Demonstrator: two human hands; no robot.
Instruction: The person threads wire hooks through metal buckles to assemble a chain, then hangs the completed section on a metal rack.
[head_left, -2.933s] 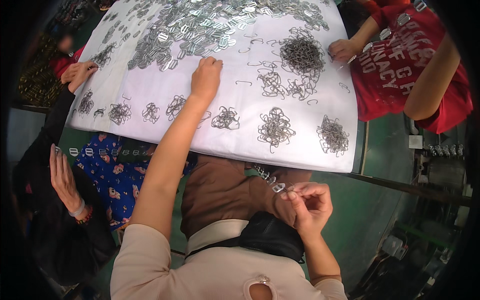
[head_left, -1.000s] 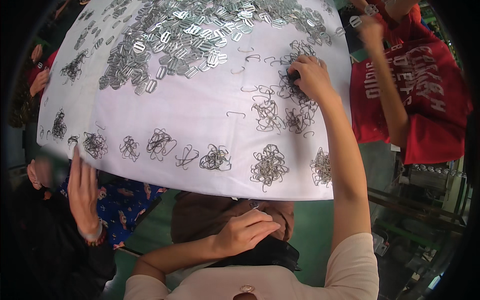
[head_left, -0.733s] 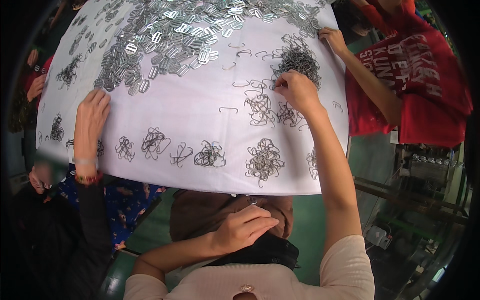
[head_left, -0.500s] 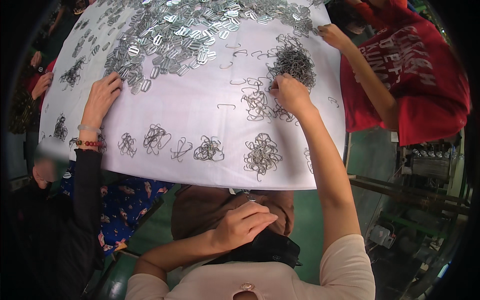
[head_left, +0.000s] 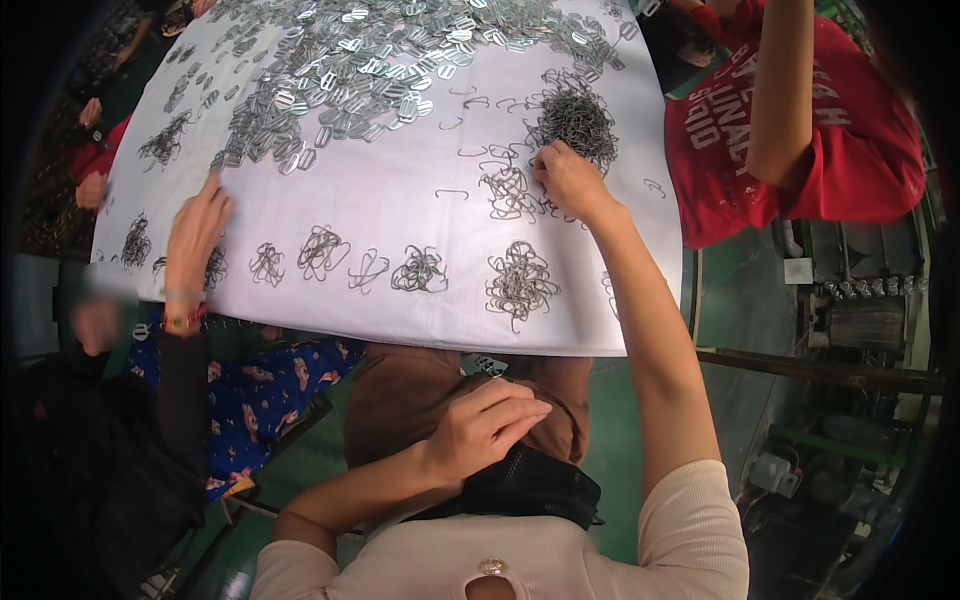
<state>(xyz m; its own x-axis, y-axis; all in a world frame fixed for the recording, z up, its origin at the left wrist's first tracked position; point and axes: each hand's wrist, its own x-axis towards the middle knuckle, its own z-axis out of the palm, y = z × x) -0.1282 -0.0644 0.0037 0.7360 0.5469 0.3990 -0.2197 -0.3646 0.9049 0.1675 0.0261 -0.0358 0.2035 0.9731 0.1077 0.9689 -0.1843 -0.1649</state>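
My left hand [head_left: 485,425] is closed in front of my lap, thumb and fingers pressed together. Slotted metal buckles [head_left: 490,366] stick out just beyond its knuckles, seemingly held in it. On the white-covered table [head_left: 340,195], my right hand [head_left: 572,180] reaches to the near edge of a dense heap of bent wire hooks [head_left: 580,120]. Its fingers are pinched together, and whatever lies between the tips is hidden. Beside it sits a looser cluster of hooks [head_left: 508,192], with single hooks [head_left: 451,194] scattered to the left.
A big heap of flat slotted buckles [head_left: 350,85] covers the far side. Small hook piles [head_left: 520,285] line the near edge. At the left, a co-worker's hand [head_left: 200,225] rests on the cloth; a person in a red shirt [head_left: 740,130] works at the right.
The view has shifted a little. My right hand stays at the hook heap, my left at my lap. The left co-worker's hand has drawn back toward the near edge; the red-shirted person's arm has lifted.
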